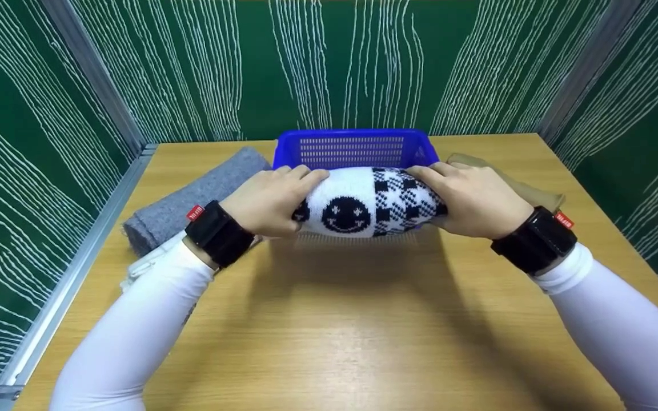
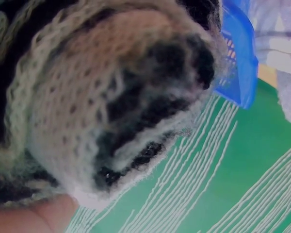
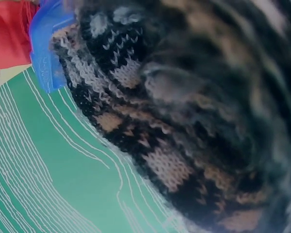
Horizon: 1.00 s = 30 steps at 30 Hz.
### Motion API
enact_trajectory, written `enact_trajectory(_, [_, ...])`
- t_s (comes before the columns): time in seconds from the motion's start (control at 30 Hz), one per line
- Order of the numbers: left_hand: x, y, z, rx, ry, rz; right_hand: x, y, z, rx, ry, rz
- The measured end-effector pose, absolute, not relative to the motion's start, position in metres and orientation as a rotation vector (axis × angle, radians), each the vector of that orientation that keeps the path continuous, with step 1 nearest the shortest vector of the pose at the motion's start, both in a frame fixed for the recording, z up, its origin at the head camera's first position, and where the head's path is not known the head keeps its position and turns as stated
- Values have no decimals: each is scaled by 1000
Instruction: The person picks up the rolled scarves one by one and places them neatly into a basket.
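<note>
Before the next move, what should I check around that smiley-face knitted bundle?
1. Left hand grips one end of the knitted bundle: ok.
2. Right hand grips the other end: ok.
3. Knitted bundle raised off the table: ok.
4. Blue basket upright: ok.
5. Blue basket free of other contents: cannot tell; the knitted bundle hides part of it.
6. Gray roll apart from the blue basket: cannot tell.

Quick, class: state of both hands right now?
Left hand: holding one end of the black-and-white knit roll.
Right hand: holding its other end.
</note>
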<state>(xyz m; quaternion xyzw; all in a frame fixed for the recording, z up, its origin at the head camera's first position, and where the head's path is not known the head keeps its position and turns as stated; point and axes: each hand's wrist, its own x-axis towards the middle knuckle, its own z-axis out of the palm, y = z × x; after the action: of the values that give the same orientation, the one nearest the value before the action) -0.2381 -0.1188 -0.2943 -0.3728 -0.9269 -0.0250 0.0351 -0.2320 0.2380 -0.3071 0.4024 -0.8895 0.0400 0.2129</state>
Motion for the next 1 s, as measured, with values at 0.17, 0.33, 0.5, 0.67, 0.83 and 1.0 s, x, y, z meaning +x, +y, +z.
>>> enact_trajectory(0.17, [-242, -119, -294, -1140, -2856, -90, -234, 237, -307, 1105, -2466, 109])
enact_trajectory(0.33, [-244, -119, -293, -1126, -2862, -95, -236, 235, -303, 1076, -2494, 82])
enact_trajectory(0.5, [-246, -120, -290, -1110, -2880, -77, -238, 233, -301, 1053, -2529, 74])
enact_trajectory(0.67, [-248, -120, -287, -1106, -2888, -75, -240, 232, -298, 1024, -2576, 86])
enact_trajectory(0.83, [-252, -121, -286, -1102, -2896, -89, -244, 231, -296, 1007, -2599, 93])
enact_trajectory(1.0, [-256, -121, -287, -1094, -2906, -88, -249, 230, -297, 1007, -2590, 100])
